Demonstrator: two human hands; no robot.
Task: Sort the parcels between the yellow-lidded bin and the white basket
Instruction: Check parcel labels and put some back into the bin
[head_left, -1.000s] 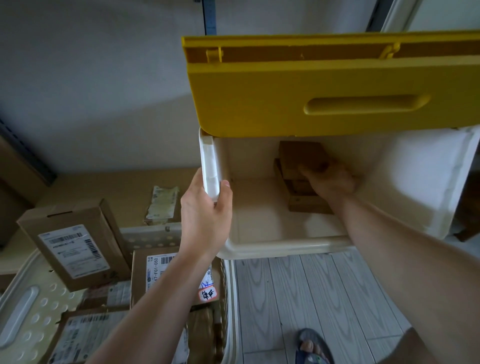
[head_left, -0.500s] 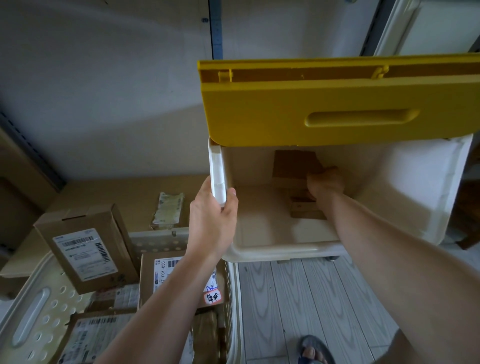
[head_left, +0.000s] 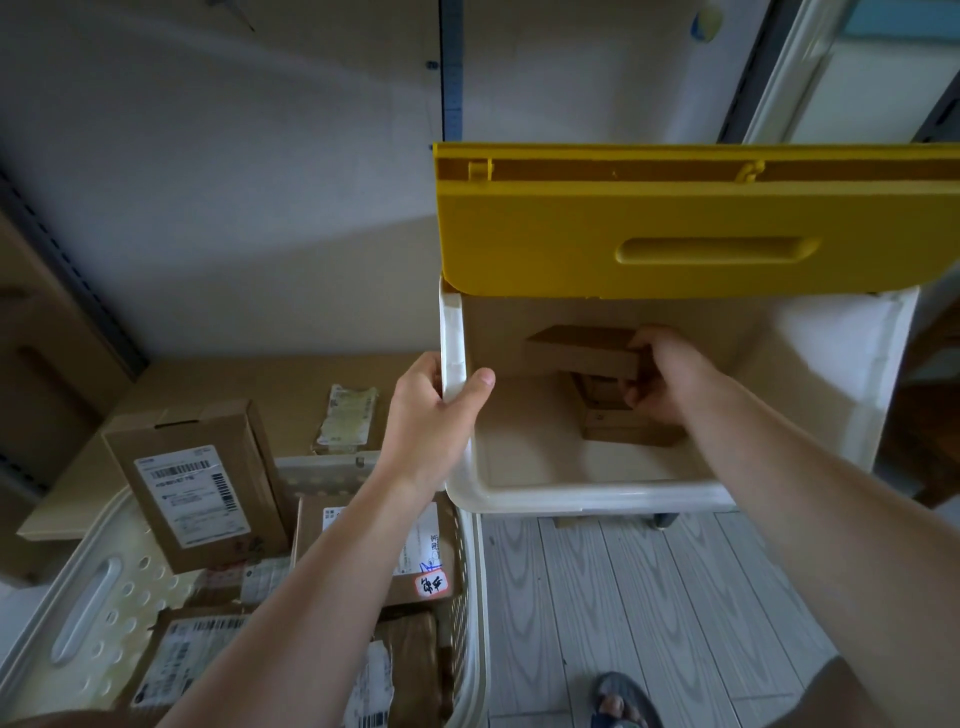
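right hand (head_left: 670, 382) lifting flat parcel (head_left: 582, 353) higher

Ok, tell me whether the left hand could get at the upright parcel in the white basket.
Probably yes: the left hand grips the bin's rim, but nothing covers the upright parcel just below it.

Bin (head_left: 841, 374): smooth cream plastic, lid (head_left: 571, 234) matt yellow plastic. Parcels (head_left: 582, 353): matt brown cardboard. Basket (head_left: 88, 587): perforated white plastic.
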